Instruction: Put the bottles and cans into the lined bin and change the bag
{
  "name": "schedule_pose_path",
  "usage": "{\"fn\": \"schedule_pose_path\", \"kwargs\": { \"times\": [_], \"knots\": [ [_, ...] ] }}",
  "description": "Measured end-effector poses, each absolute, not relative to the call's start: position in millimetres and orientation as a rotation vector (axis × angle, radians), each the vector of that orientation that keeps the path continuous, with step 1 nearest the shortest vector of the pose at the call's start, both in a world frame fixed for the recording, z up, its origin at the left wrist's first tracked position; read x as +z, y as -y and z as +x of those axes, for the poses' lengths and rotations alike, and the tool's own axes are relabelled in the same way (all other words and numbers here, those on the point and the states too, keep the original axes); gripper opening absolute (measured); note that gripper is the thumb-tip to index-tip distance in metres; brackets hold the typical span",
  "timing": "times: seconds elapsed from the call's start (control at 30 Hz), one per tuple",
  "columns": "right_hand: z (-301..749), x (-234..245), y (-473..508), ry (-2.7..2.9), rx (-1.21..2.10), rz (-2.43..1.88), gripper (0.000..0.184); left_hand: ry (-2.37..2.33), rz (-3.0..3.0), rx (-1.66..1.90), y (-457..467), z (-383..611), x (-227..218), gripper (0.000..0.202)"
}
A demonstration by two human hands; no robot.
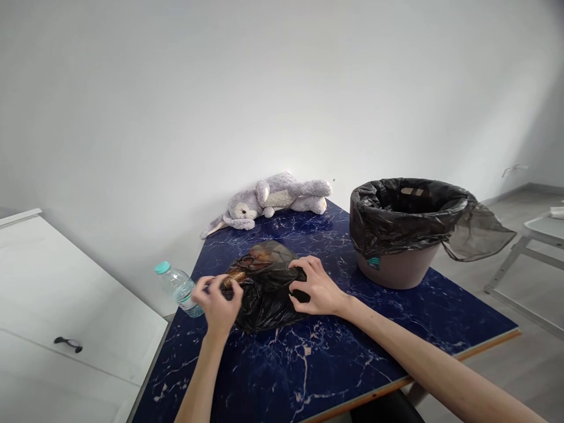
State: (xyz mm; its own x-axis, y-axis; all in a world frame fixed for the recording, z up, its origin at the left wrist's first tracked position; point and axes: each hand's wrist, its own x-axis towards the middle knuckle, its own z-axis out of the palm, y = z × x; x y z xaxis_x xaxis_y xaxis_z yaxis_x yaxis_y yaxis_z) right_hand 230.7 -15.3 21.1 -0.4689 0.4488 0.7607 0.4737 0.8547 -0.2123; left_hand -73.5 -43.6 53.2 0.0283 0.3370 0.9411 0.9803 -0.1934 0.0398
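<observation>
A black plastic bag (268, 305) lies crumpled in the middle of the table, with brownish things showing through its thin film. At the bag's left end, my left hand (219, 299) has its fingers curled in on the plastic, beside a shiny brown part (234, 277) whose kind I cannot make out. My right hand (315, 286) is bent round the bag's right edge, thumb below and fingers above, gripping the film. Just left of my left hand, a clear plastic bottle (178, 286) with a turquoise cap stands on the table.
A grey plush toy (273, 200) lies along the table's back edge by the wall. On the right stands a brownish bin (396, 270) lined with a black bag. A white cabinet (79, 305) is at the left, and a folding chair (529, 247) stands beyond the blue marbled table (273, 376).
</observation>
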Motion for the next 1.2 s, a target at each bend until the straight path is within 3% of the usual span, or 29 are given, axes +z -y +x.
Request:
{"fn": "schedule_pose_path", "kwargs": {
  "times": [0.1, 0.37, 0.5, 0.6, 0.77, 0.93, 1.03, 1.2],
  "knots": [
    [226.9, 18.0, 10.8, 2.133, -0.113, -0.737, 0.011, 1.196, -2.151, -0.945, 48.7, -38.4, 39.7, 0.013],
    [234.8, -4.1, -12.8, 1.872, -0.122, -1.153, 0.031, 1.337, -2.643, -0.659, 51.3, -19.2, 29.6, 0.015],
    [235.9, -2.0, -13.0, 1.876, -0.07, -1.116, 0.022, 1.434, -2.633, -0.687, 49.1, -26.8, 27.9, 0.018],
    [235.8, 12.0, -4.2, 1.864, -0.069, -1.023, 0.019, 1.435, -2.596, -0.729, 48.9, -26.7, 25.2, 0.026],
    [232.8, 29.6, 17.4, 1.978, 0.001, -0.73, 0.015, 1.354, -2.48, -0.861, 48.4, -24.9, 17.4, 0.066],
    [222.3, 25.2, 27.4, 2.149, 0.197, -0.522, 0.032, 1.213, -2.538, -0.794, 47.1, -24.1, 15.1, 0.058],
    [219.5, 17.1, 20.6, 2.096, 0.232, -0.634, 0.036, 1.293, -2.537, -0.943, 48.3, -22.5, 21.7, 0.054],
    [222.7, -3.5, -4.0, 1.912, 0.245, -0.952, 0.043, 1.692, -2.339, -1.649, 47.8, -22.2, 42.9, 0.045]
  ]
}}
